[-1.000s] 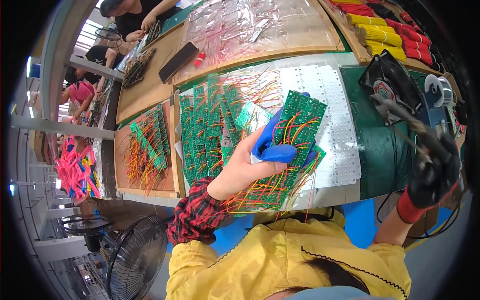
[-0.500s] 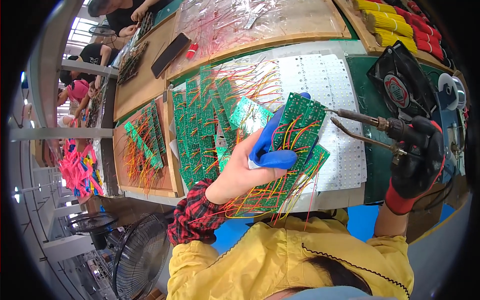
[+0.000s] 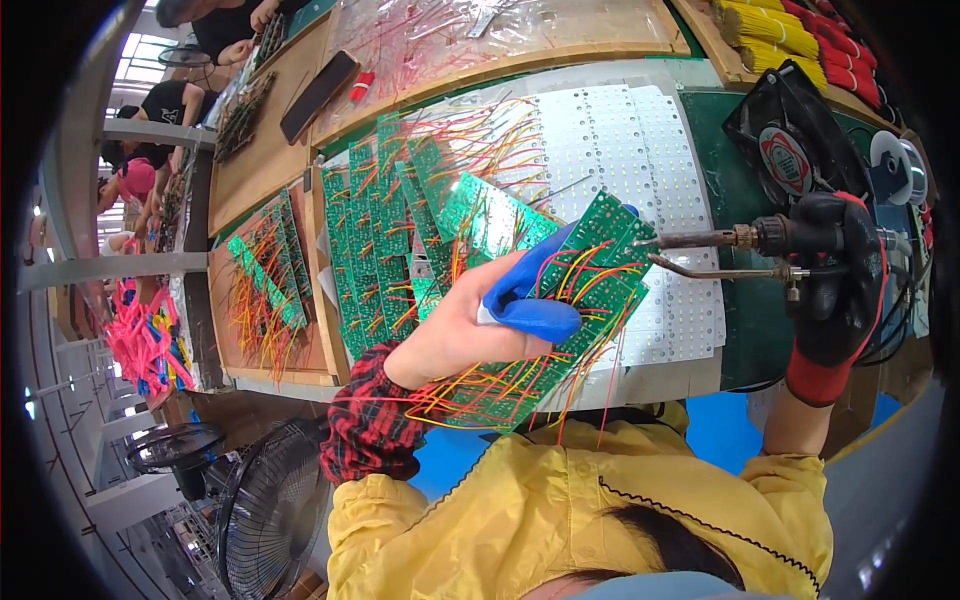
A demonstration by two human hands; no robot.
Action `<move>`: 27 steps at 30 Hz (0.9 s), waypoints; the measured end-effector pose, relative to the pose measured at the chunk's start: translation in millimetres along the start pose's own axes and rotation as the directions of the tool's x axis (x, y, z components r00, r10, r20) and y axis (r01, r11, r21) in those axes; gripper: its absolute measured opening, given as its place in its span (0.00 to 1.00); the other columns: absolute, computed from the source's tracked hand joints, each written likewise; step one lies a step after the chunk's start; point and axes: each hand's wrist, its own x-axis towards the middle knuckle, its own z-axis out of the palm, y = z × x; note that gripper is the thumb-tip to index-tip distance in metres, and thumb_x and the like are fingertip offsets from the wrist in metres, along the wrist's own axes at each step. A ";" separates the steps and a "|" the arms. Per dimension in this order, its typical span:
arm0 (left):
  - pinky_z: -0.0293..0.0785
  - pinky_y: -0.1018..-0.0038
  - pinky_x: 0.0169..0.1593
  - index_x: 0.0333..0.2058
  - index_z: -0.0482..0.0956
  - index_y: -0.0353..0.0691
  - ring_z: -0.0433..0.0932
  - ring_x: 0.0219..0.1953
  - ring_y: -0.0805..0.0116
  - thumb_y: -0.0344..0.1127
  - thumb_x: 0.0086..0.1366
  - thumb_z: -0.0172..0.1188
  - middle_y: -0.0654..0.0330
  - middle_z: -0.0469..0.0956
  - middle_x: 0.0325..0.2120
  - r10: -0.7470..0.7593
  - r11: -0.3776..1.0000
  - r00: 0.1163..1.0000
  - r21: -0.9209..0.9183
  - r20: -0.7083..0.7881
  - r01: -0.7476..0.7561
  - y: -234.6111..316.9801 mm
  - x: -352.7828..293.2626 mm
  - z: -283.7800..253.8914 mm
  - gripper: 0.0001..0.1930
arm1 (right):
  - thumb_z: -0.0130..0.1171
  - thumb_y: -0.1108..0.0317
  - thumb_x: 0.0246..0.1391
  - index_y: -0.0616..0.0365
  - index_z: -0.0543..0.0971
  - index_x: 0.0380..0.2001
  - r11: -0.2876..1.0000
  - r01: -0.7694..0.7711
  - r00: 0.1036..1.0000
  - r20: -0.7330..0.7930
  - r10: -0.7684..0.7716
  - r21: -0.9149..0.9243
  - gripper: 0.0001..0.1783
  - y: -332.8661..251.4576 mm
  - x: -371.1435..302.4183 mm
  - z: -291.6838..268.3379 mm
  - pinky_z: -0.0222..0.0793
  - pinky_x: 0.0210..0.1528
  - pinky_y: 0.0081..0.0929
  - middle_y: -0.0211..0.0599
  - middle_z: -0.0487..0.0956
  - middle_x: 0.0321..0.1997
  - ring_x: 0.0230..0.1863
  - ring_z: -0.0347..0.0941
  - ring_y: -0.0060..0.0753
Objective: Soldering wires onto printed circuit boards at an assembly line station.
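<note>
My left hand (image 3: 460,325), with blue covers on its fingers, is closed around green circuit boards (image 3: 607,232). Yellow, red and black wires hang off them toward my front; fingers hide part of the boards. Wrapped in a black and red glove, my right hand (image 3: 840,285) grips a soldering iron (image 3: 770,237) with a thin curved feed tube (image 3: 715,272) below its shaft. The iron's tip is at the right edge of the held boards; whether it touches them I cannot tell. Beneath lie white perforated panels (image 3: 675,330).
More wired green boards (image 3: 370,240) lie left of my hand, others in a wooden tray (image 3: 317,290). A small black fan (image 3: 790,150) and a solder spool (image 3: 893,165) stand at right. Yellow wire bundles (image 3: 770,35) lie far right. Other people work at far left.
The held boards have turned and sit closer together. The soldering iron has swung to nearly level, with its tip lower and slightly left. My right hand has shifted a little up.
</note>
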 end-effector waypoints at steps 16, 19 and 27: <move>0.67 0.80 0.39 0.53 0.63 0.35 0.70 0.36 0.78 0.26 0.44 0.62 0.67 0.72 0.35 0.014 0.995 0.996 -0.099 0.084 -0.006 -26.2 1.6 -20.1 0.33 | 0.47 0.56 0.55 0.70 0.67 0.47 0.971 0.039 0.839 -0.536 0.095 0.234 0.26 -47.6 -25.6 -66.5 0.69 0.34 0.19 0.57 0.72 0.46 0.35 0.73 0.30; 0.65 0.83 0.38 0.52 0.63 0.35 0.69 0.34 0.81 0.31 0.43 0.62 0.69 0.71 0.33 0.073 0.996 0.996 -0.058 0.060 -0.070 -33.5 4.4 -21.6 0.34 | 0.48 0.62 0.55 0.67 0.67 0.50 0.763 -0.151 0.788 -0.543 -0.291 -0.629 0.23 -17.8 -42.7 -92.4 0.65 0.48 0.30 0.49 0.72 0.47 0.43 0.71 0.35; 0.65 0.84 0.37 0.52 0.64 0.34 0.69 0.32 0.80 0.28 0.41 0.58 0.67 0.72 0.33 -0.049 0.999 0.999 -0.012 -0.014 0.049 -3.3 -0.2 -3.5 0.33 | 0.61 0.71 0.39 0.54 0.76 0.41 0.372 -0.138 0.987 -0.158 -0.023 -0.918 0.20 -27.8 -20.7 -80.8 0.65 0.48 0.32 0.40 0.75 0.41 0.43 0.71 0.45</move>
